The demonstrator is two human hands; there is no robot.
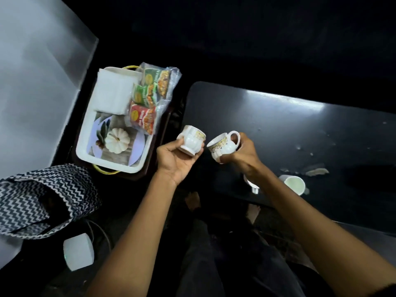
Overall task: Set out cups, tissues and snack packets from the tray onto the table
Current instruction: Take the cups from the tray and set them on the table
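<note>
Your right forearm hides most of a white cup [252, 186] at the near edge of the dark surface [300, 133], toward 5 o'clock. The snack packets [147, 99] carry print too blurred to read. Tissues [114, 93] cover the tray's [82, 146] 11 o'clock corner. The patterned cloth [38, 198] is cut off at 9 o'clock.

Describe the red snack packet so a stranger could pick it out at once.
Find the white tray left of the dark table. Three snack packets line its right side beside the tissues. The red packet lies nearest the person; the other two are green.
</note>
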